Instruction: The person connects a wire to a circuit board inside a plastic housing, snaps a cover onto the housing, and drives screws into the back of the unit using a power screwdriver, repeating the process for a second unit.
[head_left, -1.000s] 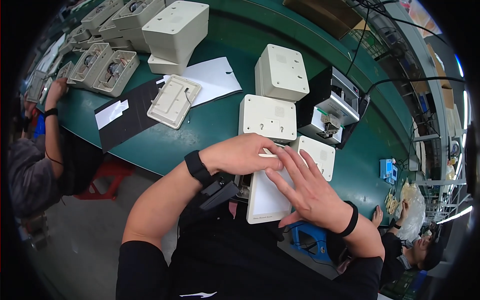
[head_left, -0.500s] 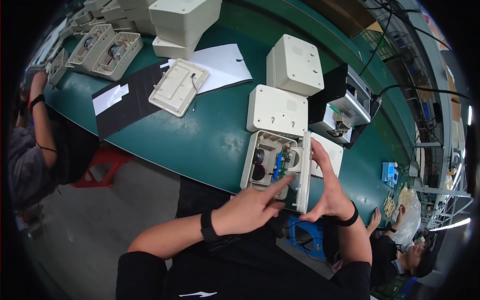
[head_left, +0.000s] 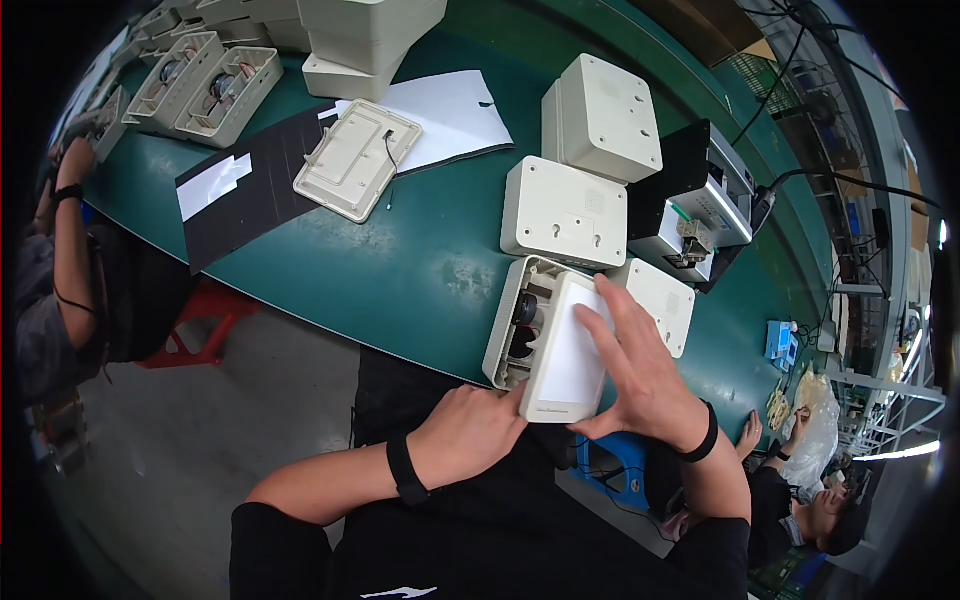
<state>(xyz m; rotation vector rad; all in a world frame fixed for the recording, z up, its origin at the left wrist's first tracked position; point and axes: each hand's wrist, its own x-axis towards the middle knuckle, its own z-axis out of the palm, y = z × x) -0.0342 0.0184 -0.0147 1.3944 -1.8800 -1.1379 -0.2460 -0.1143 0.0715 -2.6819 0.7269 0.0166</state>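
Note:
My right hand (head_left: 645, 375) grips a cream plastic cover (head_left: 533, 400) with a white front panel (head_left: 572, 350), its thumb at the lower edge and fingers over the panel and far edge. The cover is tilted over an open cream box (head_left: 497, 340) at the table's front edge. Inside the box's uncovered left part, dark round components (head_left: 522, 342) show; the cover hides the right part. My left hand (head_left: 468, 432) is at the near end of the box, fingers bent, with the fingertips hidden at the cover's lower left corner.
Closed cream boxes (head_left: 565, 210) stand behind, beside a black-and-silver device (head_left: 700, 215) with a cable. A loose cover (head_left: 358, 160) with a wire lies on dark and white sheets. Open boxes (head_left: 228, 95) are stacked far left. Co-workers sit left and right; a blue stool (head_left: 612, 470) is below.
My right hand has swung the cover from upright on edge down to the left, over the box. The left hand's pointing finger has drawn back from the green circuit board, now hidden.

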